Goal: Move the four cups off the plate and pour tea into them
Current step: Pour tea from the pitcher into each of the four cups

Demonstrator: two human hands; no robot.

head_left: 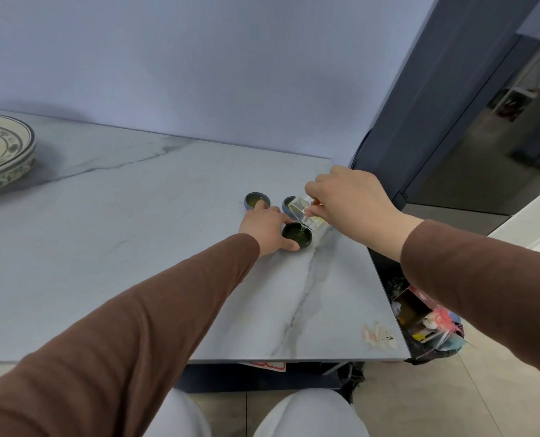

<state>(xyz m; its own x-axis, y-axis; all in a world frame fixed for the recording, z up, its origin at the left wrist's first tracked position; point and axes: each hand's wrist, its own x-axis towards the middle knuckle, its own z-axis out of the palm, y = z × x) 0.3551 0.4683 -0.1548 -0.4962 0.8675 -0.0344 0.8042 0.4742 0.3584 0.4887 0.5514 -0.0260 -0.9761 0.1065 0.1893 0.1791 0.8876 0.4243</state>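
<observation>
Three small cups show on the marble table [136, 247]. A dark cup [297, 236] holds green tea, and my left hand [268, 227] grips its left side with thumb and fingers. My right hand [347, 197] tilts a clear glass pitcher [303, 212] over that cup, and a thin stream of tea falls from the spout into it. A blue cup [257, 199] with tea stands behind my left hand. Another blue cup [288, 203] sits partly hidden behind the pitcher. I cannot see a fourth cup. The patterned plate [6, 152] rests at the far left.
The table's right edge runs close to my right arm, with a black bin of rubbish [420, 313] on the floor beside it. A wall backs the table. A torn sticker [379, 335] marks the near right corner. My knees are under the front edge.
</observation>
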